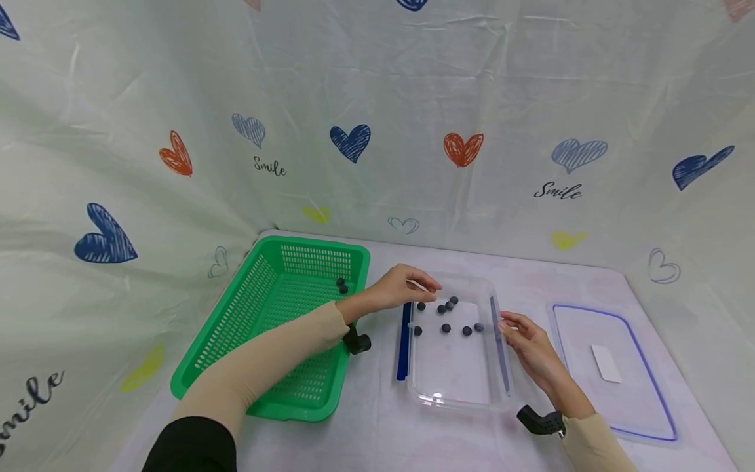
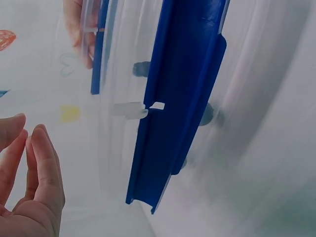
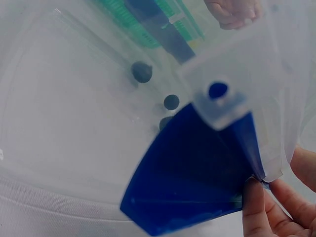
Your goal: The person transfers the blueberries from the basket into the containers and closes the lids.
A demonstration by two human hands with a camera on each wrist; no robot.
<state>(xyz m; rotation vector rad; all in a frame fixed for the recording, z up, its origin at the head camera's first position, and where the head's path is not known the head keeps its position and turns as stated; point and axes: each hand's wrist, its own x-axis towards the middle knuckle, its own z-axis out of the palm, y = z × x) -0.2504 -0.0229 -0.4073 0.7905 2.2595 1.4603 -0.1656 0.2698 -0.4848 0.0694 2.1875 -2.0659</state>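
Note:
A clear plastic container (image 1: 451,373) with blue side latches stands on the table, several small dark balls (image 1: 445,328) scattered inside it. My left hand (image 1: 407,286) hovers over its far left corner, fingers bent toward the thumb; nothing shows between them in the left wrist view. At the container's right side, my right hand (image 1: 531,347) pinches the edge by the blue latch (image 3: 192,177) between thumb and fingers. The left blue latch (image 2: 173,98) hangs folded outward.
A green perforated basket (image 1: 339,387) stands at the left under my left forearm, with two dark balls (image 1: 342,286) by its right wall. To the right lies a clear lid (image 1: 637,400) with a blue seal and a white label (image 1: 605,364). A heart-printed curtain (image 1: 407,177) hangs behind.

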